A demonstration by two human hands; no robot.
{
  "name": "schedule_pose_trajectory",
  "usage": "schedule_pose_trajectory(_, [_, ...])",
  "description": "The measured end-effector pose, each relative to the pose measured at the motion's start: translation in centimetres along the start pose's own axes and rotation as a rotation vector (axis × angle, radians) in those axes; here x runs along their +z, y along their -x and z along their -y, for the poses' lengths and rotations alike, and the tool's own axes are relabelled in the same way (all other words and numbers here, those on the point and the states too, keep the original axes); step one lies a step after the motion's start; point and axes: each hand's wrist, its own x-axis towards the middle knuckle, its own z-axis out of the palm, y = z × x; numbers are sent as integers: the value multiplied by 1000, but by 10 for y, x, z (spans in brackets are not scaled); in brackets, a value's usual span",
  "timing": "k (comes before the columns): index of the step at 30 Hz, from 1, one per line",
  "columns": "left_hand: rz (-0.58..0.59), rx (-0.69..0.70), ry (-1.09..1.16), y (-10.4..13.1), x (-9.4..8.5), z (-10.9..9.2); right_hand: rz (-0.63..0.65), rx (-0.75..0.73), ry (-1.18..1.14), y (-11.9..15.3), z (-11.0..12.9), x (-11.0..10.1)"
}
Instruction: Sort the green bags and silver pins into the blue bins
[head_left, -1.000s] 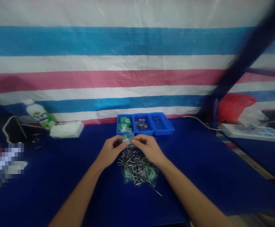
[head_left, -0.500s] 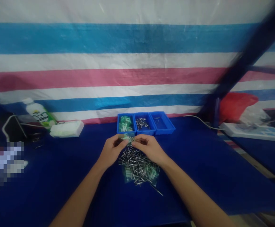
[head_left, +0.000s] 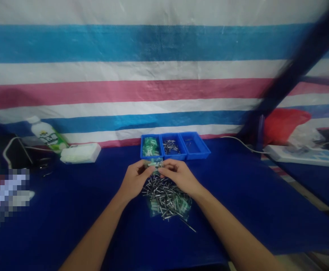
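Note:
My left hand (head_left: 136, 177) and my right hand (head_left: 179, 176) pinch a small clear plastic bag (head_left: 154, 163) between them, with pale pieces showing inside it. Just below my fingertips lies a pile of thin metal pins (head_left: 166, 195) on the blue table (head_left: 82, 210). Bags with pale green-white pieces (head_left: 184, 205) stick out from under the pile. Beyond my hands stand three blue trays in a row: the left tray (head_left: 141, 147) holds similar bags, the middle tray (head_left: 184, 152) holds metal pins, and the right tray (head_left: 196, 146) holds a few thin pins.
At the back left are a bottle (head_left: 46, 133), a white tissue pack (head_left: 81, 153) and a dark object with a cable. On the right, a red bag (head_left: 285, 126) sits by a white box (head_left: 308, 156). A striped sheet (head_left: 164, 90) hangs behind the table.
Both hands keep hold of the small bag, which shows slightly more between my fingers. The view has shifted a little; the pile and trays look otherwise the same.

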Motion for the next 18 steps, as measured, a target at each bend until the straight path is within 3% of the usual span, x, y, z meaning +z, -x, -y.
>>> schedule_pose_trajectory(5, [34,-69,112,-1,-2,4,-30,50,-39,0,-1,0])
schedule_pose_trajectory(12, [100,-208,533,-4,-5,4,-67,33,-194,-1,2,-7])
schedule_pose_trajectory(18, [94,-196,570,-4,-4,1,-70,-2,-188,-2,1,-7])
